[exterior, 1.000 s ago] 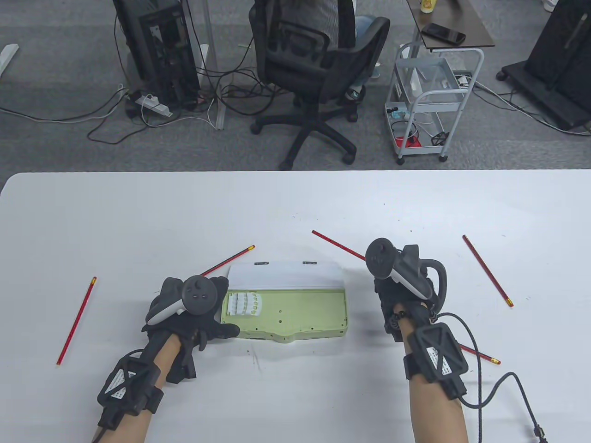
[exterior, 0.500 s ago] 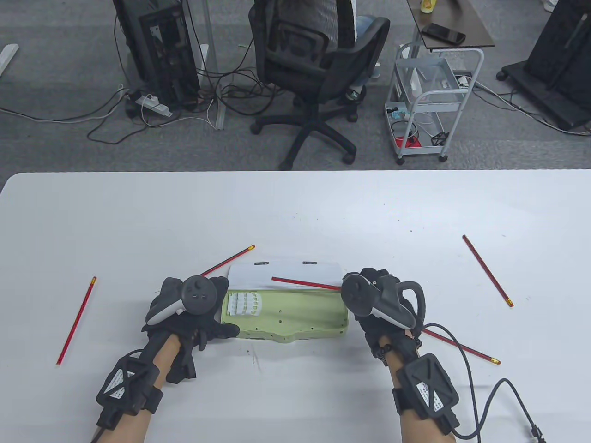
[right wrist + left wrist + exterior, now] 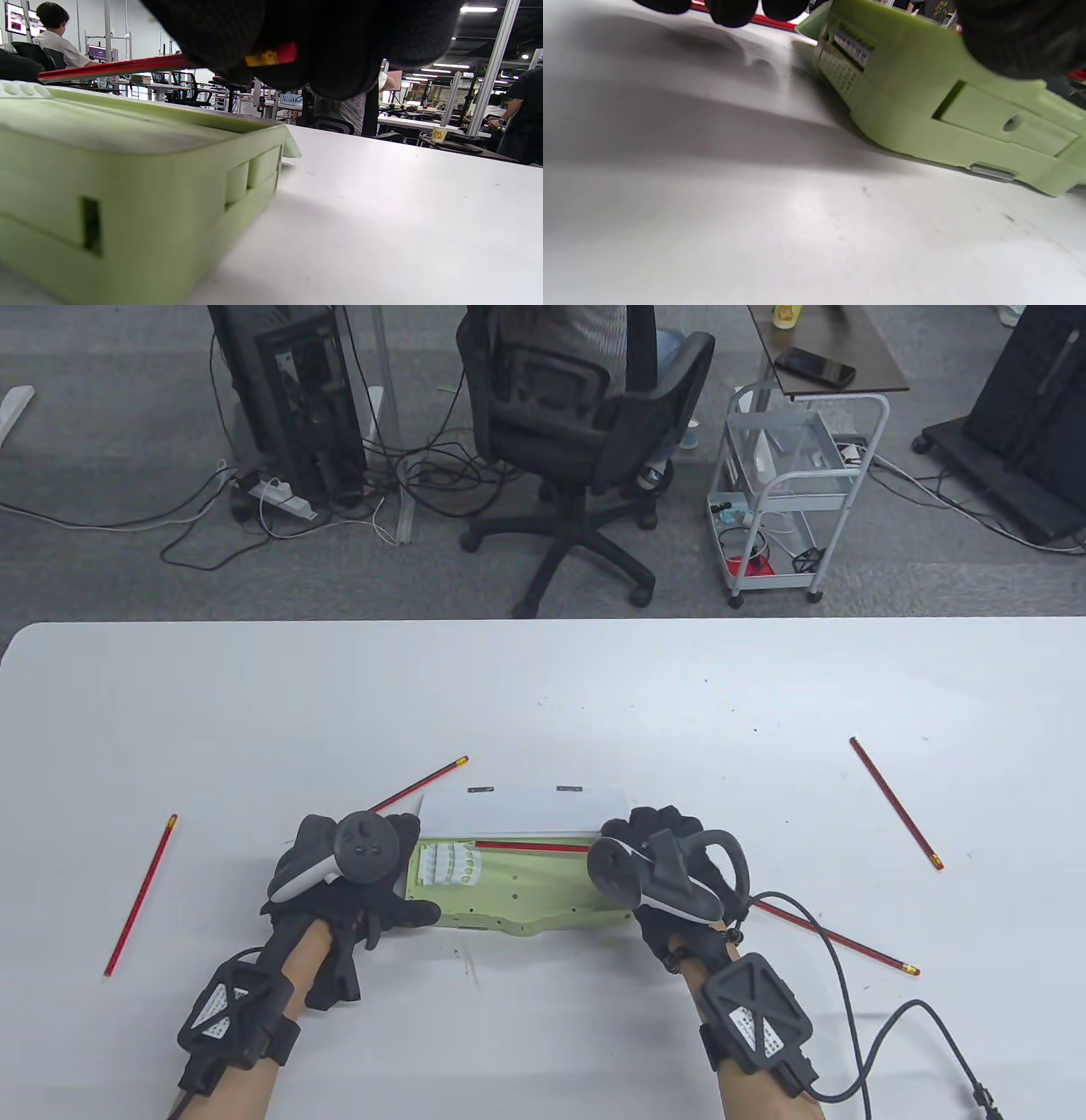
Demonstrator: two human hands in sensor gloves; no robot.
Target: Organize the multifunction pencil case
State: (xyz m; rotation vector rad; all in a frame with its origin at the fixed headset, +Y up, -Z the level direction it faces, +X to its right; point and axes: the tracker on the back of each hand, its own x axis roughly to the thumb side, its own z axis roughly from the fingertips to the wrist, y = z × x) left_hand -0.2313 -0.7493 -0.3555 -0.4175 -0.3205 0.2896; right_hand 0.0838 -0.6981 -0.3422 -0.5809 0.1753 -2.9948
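Note:
An open light-green pencil case (image 3: 543, 891) with a white lid (image 3: 522, 806) lies at the table's front middle; a white slotted pencil holder (image 3: 450, 865) sits at its left end. My left hand (image 3: 356, 882) rests on the case's left end, thumb on its front edge. My right hand (image 3: 657, 857) holds a red pencil (image 3: 530, 845) by its eraser end over the case's back edge; the right wrist view shows the pencil (image 3: 114, 67) in the gloved fingers (image 3: 314, 63) above the case (image 3: 127, 169). The left wrist view shows the case's front side (image 3: 946, 114).
Loose red pencils lie on the white table: one far left (image 3: 140, 895), one behind my left hand (image 3: 424, 782), one far right (image 3: 897, 804), one at the right front (image 3: 840, 937) under my right wrist cable. An office chair (image 3: 585, 449) and a cart (image 3: 789, 492) stand beyond the table.
My right hand has picked up the red pencil from behind the case's right end, carried it left and lowered it over the case. My left hand has not moved.

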